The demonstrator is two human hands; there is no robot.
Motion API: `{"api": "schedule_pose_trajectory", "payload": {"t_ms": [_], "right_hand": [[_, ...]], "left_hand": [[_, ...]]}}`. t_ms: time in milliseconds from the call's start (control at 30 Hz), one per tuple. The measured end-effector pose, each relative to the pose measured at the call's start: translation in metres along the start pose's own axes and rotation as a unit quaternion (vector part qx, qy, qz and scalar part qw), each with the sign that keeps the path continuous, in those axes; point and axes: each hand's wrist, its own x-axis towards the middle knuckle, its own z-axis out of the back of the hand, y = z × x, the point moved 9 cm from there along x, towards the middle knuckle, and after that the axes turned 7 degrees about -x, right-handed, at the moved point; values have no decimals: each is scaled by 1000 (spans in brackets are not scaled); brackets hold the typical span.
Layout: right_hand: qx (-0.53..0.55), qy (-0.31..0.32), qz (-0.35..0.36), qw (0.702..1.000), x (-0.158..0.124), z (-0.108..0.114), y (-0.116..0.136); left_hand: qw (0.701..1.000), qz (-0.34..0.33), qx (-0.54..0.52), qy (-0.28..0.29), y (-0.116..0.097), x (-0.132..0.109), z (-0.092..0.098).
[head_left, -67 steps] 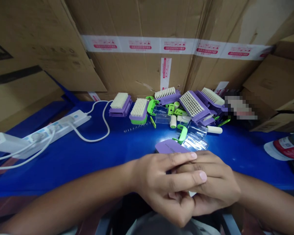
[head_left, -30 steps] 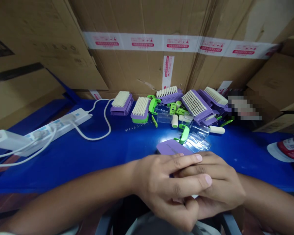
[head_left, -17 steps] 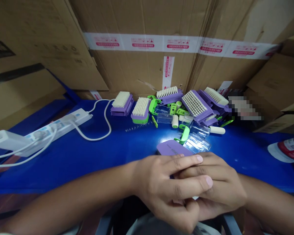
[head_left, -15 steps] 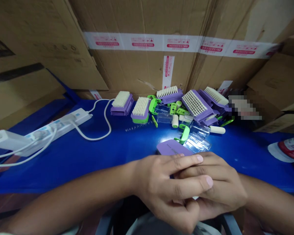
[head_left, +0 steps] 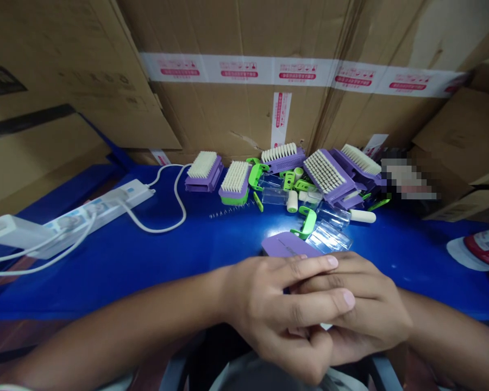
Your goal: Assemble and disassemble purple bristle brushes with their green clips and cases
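My left hand lies across my right hand, its fingers over the back of the right fingers. Both hands are closed together low in the view, above the near table edge. A small white patch shows in the gap between them; what it belongs to is hidden. Just beyond my fingers a smooth purple cover with small lettering sticks out, its near part hidden by the hands. I cannot tell whether they touch it. Close behind it are a green curved handle and a clear plastic piece.
Purple brush heads with pale bristles stand along the back of the blue table, among green clips, a spring and a cream handle. A power strip lies left, a red-labelled bottle right. Cardboard boxes wall the back.
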Motion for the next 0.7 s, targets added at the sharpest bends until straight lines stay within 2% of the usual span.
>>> {"api": "schedule_pose_trajectory", "payload": {"t_ms": [133,267,400,467,600,700], "right_hand": [[6,12,2,1000,0,-1,-1],[3,14,2,1000,0,0,-1],[0,26,2,1000,-1,-1,0],[0,32,-4,999,-1,-2,-1],[7,31,1,1000,-1,-1,0],[7,35,-2,999,-1,-3,-1]], "left_hand": [[1000,13,-1,-21,0,-1,2],[1000,10,-5,-12,-2,-1,0],[999,44,-15,-24,1,-4,1],[998,52,-22,-13,1,-4,-1],[1000,22,-12,8,-3,-1,-2],[999,31,-14,-4,-1,1,0]]}}
